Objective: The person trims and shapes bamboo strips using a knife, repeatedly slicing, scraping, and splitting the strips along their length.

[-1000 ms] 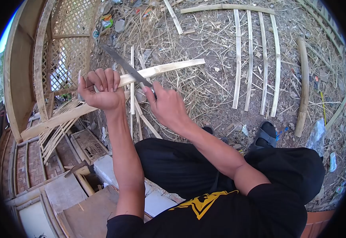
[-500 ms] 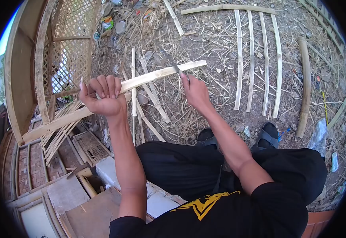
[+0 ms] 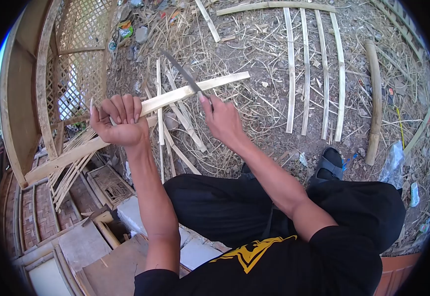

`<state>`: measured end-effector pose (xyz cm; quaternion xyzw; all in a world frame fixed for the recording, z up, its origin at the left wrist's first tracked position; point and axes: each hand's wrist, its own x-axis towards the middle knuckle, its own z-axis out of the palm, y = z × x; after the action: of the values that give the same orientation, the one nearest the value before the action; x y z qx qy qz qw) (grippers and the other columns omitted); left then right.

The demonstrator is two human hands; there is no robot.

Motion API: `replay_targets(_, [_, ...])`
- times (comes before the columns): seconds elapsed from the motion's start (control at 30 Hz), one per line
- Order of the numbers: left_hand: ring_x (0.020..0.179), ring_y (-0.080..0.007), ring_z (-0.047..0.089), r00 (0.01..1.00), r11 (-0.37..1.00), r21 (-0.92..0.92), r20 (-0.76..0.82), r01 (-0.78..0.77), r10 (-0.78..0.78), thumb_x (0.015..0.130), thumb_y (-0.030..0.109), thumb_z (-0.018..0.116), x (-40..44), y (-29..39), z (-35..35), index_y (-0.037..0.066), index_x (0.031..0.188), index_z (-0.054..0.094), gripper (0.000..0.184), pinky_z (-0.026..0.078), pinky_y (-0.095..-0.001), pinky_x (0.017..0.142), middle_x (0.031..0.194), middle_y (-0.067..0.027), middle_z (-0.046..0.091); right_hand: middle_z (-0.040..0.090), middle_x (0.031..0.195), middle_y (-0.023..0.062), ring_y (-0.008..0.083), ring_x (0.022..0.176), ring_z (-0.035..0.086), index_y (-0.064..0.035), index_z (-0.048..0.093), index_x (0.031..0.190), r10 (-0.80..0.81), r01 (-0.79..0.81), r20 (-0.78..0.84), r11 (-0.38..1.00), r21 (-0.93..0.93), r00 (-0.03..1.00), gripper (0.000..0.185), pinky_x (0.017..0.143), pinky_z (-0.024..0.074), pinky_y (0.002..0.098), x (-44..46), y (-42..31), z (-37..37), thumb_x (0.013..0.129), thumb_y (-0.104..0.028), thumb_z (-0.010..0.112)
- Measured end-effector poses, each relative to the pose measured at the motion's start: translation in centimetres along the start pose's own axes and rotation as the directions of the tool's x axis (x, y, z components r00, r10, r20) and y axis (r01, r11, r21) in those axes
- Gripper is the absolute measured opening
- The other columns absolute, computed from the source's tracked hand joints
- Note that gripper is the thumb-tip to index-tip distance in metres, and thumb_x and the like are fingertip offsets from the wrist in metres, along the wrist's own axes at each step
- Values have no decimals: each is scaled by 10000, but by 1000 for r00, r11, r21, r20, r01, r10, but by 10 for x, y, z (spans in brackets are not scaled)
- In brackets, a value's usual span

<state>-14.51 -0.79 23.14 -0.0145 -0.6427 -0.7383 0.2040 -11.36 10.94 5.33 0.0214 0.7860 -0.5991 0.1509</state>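
Note:
A pale bamboo strip [image 3: 220,81] slants up to the right from my left hand [image 3: 121,121], whose fingers are closed round its near end. My right hand [image 3: 222,118] is closed on the handle of a knife [image 3: 180,69]. The blade crosses the strip near its middle and points up and to the left. Beneath the strip, several thinner bamboo pieces [image 3: 187,126] lie on the ground. A wooden beam [image 3: 67,160] extends to the lower left behind my left hand.
Several long strips [image 3: 291,74] lie side by side below a crosswise one [image 3: 274,6]. A thick bamboo pole [image 3: 373,103] is at the right. Lattice panels [image 3: 84,64] stand at the left, with woven panels [image 3: 37,207] and boards [image 3: 111,266] below. Shavings cover the ground [image 3: 254,118].
The knife went out along the strip toward its far end, then came back to around the middle. My left hand keeps its hold on the strip, and the view has shifted slightly.

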Motion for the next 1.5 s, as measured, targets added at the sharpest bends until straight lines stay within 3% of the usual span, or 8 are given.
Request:
replay_targets(0.53, [356,-92,131,974,993,51,-192,-111,118,983,367,327,-14,61,11,182,503,243,522,134,-237,362,421,41,206,590,576,203,422,558,605,0,622,836,-82,81,-16,996,-42,997,522,562,476,526,-3,54,18,989,-451,407])
replay_targets(0.67, [373,-88,143,817,859,85,-274,-505,508,959,262,376,-40,171,-31,188,513,244,471,137,-248,386,435,40,183,607,638,231,388,639,634,13,620,832,295,-313,-143,942,-122,945,549,620,474,499,5,126,3,1000,-442,363])
replay_targets(0.83, [408,-105,195,664,675,-86,-307,-733,682,854,219,463,-97,217,-87,182,527,249,393,201,-257,426,476,23,218,532,551,82,199,466,523,-21,573,760,307,-251,-137,914,319,942,592,474,440,366,21,91,0,970,-552,413])
replay_targets(0.9, [405,-101,188,730,750,-4,-233,-662,643,863,215,460,-93,205,-92,180,527,246,399,187,-252,417,480,17,220,515,569,39,71,314,311,-27,552,863,335,-313,168,446,839,927,566,307,230,243,15,32,-16,900,-592,551])
replay_targets(1.1, [385,-93,181,869,862,-167,-229,-478,438,933,232,424,-90,143,-91,180,527,248,445,159,-225,391,474,19,225,623,807,121,52,356,340,-5,512,1043,277,-336,235,415,845,932,631,331,263,241,11,-8,-22,860,-601,605])
replay_targets(1.27, [384,-88,156,908,904,-257,-339,-341,246,979,243,392,-126,76,-113,164,532,262,472,169,-226,376,463,18,215,649,961,92,38,420,336,-80,493,1022,285,-312,325,-92,946,902,510,383,297,202,9,19,-8,888,-562,592])
replay_targets(1.4, [440,-105,350,931,911,-319,-334,-262,151,985,241,396,-170,21,-148,121,561,375,441,340,-238,452,498,-14,359,650,900,137,63,426,374,-32,505,953,360,-273,228,77,959,905,346,390,333,215,8,25,-13,920,-346,644])
replay_targets(1.5, [920,-239,617,844,714,585,-536,385,-15,970,242,513,-208,0,-203,-46,994,630,312,458,-365,897,934,-154,661,657,858,155,84,422,403,-26,515,948,448,-242,97,280,929,889,317,380,336,229,14,40,-15,918,-309,654])
